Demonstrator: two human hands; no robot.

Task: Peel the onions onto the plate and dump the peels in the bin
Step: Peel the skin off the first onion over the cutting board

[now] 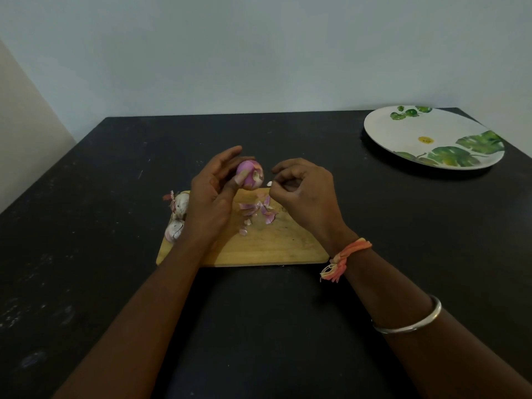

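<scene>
- Left hand cups the round purple onion above the pale wooden cutting board; hold firm.
- Right hand pinches a pale peel scrap; drop it there.

Home kitchen: chopping board, plate.

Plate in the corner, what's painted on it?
The plate is white with green leaves and a small yellow mark, best seen in the head view.
</scene>
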